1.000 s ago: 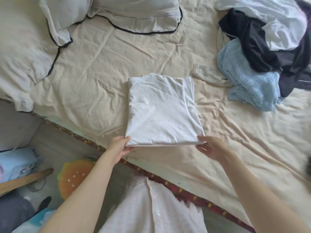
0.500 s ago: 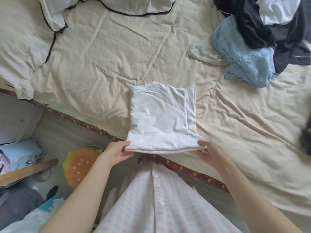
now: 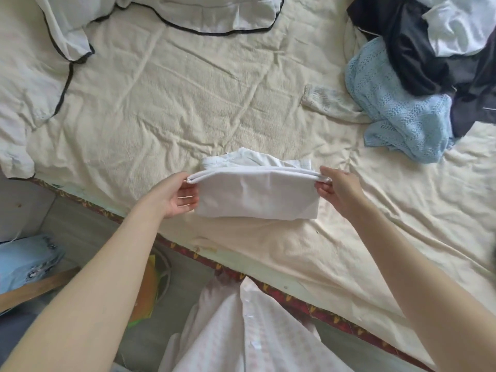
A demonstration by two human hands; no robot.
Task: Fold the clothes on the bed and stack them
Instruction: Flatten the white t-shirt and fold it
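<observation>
A white shirt (image 3: pixel 255 194), folded into a rectangle, lies near the bed's front edge. Its near half is lifted and doubled over toward the far half. My left hand (image 3: pixel 174 194) pinches the left end of the raised fold. My right hand (image 3: pixel 338 187) pinches the right end. Unfolded clothes are heaped at the back right: a light blue knit (image 3: pixel 397 108), a black garment (image 3: pixel 434 55) and a white garment (image 3: pixel 461 25). A cream sleeve (image 3: pixel 330 103) pokes out from under that heap.
The cream bedsheet (image 3: pixel 188 108) is wrinkled. Pillows with black piping (image 3: pixel 214 14) lie at the back left. The bed's patterned edge (image 3: pixel 295 302) runs diagonally below my arms. On the floor at left are a blue pack (image 3: pixel 26 264) and an orange cushion (image 3: pixel 147 291).
Both hands have lifted the shirt's near edge and carried it away from me over the far half. The camera view has shifted.
</observation>
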